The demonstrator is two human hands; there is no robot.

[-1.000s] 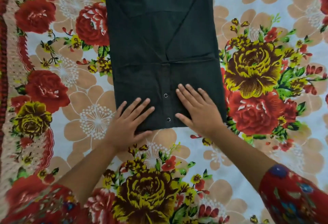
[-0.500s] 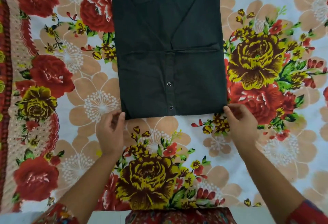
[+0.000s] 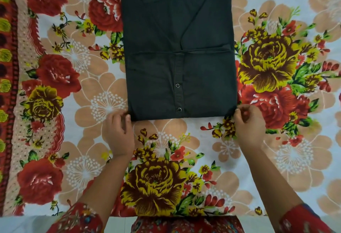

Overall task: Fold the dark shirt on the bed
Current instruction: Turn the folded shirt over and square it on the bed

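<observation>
At the bottom edge of the frame, red patterned sleeves (image 3: 79, 218) cover the person's upper forearms, and both bare forearms reach up and inward across the bed (image 3: 184, 140), which is spread with a sheet of large red, yellow and tan flowers.

The left hand (image 3: 120, 133) sits at the lower left corner of the shirt (image 3: 177, 39). Its fingers (image 3: 114, 117) are curled and its thumb touches the corner's edge. Whether cloth is caught between them cannot be told.

The right hand (image 3: 249, 125) is at the lower right corner, with its fingers (image 3: 245, 112) curled in and its thumb tip on the dark cloth, pinching that corner.

The shirt lies flat on the bed in the upper middle of the frame, folded into a tall rectangle. Its near edge runs straight between the two hands. Two snaps (image 3: 177, 85) sit one above the other on a vertical placket just right of centre in the lower part. Above them a horizontal crease crosses the cloth. Beyond it, diagonal folds slant toward the top, where the frame cuts off the far end of the shirt.
</observation>
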